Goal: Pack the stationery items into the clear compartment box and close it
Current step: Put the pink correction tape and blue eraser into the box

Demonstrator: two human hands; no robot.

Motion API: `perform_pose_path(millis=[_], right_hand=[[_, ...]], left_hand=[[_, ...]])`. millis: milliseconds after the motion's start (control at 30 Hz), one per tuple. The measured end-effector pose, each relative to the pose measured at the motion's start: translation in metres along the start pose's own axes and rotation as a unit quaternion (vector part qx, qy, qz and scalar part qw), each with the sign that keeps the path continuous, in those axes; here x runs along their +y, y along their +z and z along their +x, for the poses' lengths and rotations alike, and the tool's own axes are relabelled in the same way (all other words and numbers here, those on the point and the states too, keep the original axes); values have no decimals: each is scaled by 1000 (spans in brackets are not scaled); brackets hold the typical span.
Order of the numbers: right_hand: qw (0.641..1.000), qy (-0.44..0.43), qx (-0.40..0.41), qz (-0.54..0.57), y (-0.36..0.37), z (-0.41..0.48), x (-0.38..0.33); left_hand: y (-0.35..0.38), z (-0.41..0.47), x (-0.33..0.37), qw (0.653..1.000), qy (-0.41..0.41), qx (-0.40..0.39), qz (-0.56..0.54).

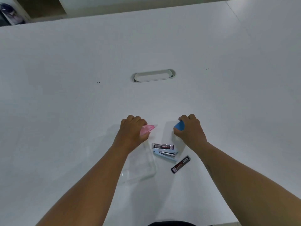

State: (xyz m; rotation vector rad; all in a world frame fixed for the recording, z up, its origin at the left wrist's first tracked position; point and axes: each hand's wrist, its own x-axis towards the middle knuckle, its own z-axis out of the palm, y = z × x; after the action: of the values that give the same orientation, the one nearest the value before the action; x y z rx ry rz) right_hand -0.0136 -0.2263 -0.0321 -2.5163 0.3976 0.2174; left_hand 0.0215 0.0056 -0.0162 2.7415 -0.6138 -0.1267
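Note:
My left hand (132, 128) is closed around a pink, pointed plastic item (147, 128) whose tip sticks out to the right. My right hand (189, 128) grips a blue item (179, 125). Between and below the hands lie a black lead case (163, 146), a light blue stapler (165, 154) touching it, and a second black lead case (180, 164) lying at a slant. The clear compartment box (140, 165) rests on the table under my left wrist; whether its lid is open I cannot tell.
Everything lies on a white table (81, 103). An oval cable slot (154, 75) is set into it farther away. The table's far edge runs along the top, with a wooden shelf (42, 7) behind it at the upper left.

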Motion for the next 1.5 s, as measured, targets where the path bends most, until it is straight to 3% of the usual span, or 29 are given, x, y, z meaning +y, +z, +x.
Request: perform_pose_path(millis=[300,633,800,1133,1267,1500], right_hand=[[997,-36,13,64,30,-1,-57],[994,-4,24,103,43,-24,-65],[993,-13,35,115,56,-40,-77],[996,-51,50,55,97,-75,-111],[997,-34,54,42,109,-85,-113],[998,-6,59,10,122,-92,-116]], left_hand=[[-14,-36,-40,999,-48,-7,24],[1,-44,-42,997,-51,-38,-52],[-1,-51,-53,998,-48,-28,-32],[6,-78,-90,993,-116,16,-22],[17,-90,-99,987,-160,-19,-16],[37,-99,-105,988,-146,-36,14]])
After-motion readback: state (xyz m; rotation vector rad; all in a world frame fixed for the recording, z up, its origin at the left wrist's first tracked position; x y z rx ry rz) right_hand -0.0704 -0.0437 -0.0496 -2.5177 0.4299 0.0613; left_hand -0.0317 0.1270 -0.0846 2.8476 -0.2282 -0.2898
